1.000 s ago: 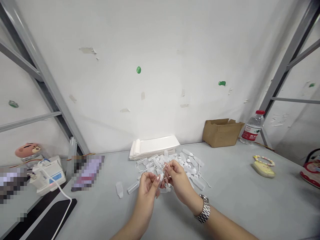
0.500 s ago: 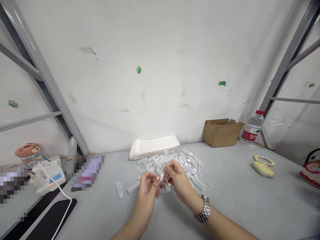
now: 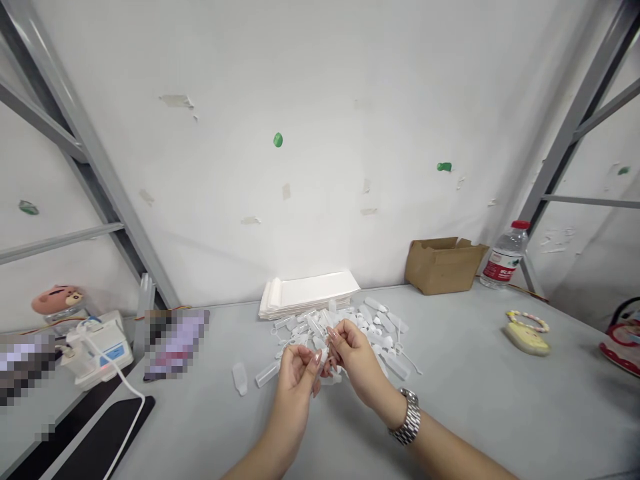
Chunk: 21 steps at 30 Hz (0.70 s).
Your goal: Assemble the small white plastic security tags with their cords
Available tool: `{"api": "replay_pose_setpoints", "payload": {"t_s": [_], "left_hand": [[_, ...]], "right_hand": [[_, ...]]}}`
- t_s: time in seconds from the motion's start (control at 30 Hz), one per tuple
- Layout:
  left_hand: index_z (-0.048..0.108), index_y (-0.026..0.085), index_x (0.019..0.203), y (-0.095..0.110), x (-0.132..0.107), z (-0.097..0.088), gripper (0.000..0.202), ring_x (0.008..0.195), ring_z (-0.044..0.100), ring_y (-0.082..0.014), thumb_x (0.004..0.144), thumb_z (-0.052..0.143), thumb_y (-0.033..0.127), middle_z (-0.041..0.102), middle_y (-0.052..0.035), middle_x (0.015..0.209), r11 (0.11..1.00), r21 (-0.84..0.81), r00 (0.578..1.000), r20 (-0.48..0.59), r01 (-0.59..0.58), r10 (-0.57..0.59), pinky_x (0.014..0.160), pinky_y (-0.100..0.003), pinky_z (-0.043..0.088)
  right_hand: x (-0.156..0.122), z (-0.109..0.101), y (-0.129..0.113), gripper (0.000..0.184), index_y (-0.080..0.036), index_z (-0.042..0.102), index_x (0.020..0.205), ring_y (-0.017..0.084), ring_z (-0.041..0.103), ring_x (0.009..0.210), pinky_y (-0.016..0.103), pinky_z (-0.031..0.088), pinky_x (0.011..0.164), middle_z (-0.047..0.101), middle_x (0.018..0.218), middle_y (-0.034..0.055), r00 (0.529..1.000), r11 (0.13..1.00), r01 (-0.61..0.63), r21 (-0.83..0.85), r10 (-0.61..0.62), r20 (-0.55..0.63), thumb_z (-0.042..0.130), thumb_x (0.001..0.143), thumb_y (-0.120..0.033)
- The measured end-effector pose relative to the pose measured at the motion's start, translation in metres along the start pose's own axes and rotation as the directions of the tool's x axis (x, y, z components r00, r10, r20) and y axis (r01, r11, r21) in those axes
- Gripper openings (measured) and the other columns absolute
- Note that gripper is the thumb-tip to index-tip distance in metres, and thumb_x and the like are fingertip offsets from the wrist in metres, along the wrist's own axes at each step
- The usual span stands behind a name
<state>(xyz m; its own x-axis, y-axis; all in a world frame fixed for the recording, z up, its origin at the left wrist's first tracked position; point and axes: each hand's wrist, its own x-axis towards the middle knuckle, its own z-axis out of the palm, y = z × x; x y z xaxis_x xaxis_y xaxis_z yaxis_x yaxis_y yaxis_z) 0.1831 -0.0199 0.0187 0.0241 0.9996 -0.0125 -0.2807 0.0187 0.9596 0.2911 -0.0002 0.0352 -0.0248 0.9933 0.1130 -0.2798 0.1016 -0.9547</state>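
Over the front of a pile of translucent white plastic pieces [image 3: 397,365], my two hands meet with fingertips close together. My left hand [image 3: 299,373] is closed, thumb and forefinger pinching a small whitish plastic piece [image 3: 324,353] that its fingers mostly cover. From the other side, my right hand [image 3: 353,343], with a metal watch at the wrist, is pinched near the same piece; what lies between its fingertips is too small to make out. Some pieces in the pile have thin loops or straps. A flat bottle-shaped piece [image 3: 240,379] and a clear tube-like piece [image 3: 267,374] lie left of my hands.
Behind the pile, a stack of white flat packets [image 3: 315,291] lies against the wall. An open cardboard box [image 3: 445,268] and a red-capped water bottle [image 3: 506,257] stand back right. Nearer right is a yellow case [image 3: 527,339] with a beaded strap. At left are a power strip [image 3: 103,353] and cable.
My hands keep almost the same pinched pose, with only slight finger movement. The whole view has shifted very slightly; nothing else has visibly moved.
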Motion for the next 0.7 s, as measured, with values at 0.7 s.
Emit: {"api": "replay_pose_setpoints", "payload": {"t_s": [0.7], "left_hand": [[0.044,0.021,0.079,0.0008,-0.0011,-0.0002,0.03,0.063,0.053,-0.0117,0.068,0.063,0.043,0.057,0.0015,0.07,0.999,-0.015,0.999,-0.021,-0.039,0.038,0.05,-0.021,0.035]], "right_hand": [[-0.0009,0.0004,-0.0013,0.029,-0.018,0.047,0.065,0.009,0.048,0.043,0.023,0.041,0.046,0.048,0.047,-0.0073,1.0,0.996,0.022,0.091,-0.023,0.004,0.059,0.073,-0.043]]}}
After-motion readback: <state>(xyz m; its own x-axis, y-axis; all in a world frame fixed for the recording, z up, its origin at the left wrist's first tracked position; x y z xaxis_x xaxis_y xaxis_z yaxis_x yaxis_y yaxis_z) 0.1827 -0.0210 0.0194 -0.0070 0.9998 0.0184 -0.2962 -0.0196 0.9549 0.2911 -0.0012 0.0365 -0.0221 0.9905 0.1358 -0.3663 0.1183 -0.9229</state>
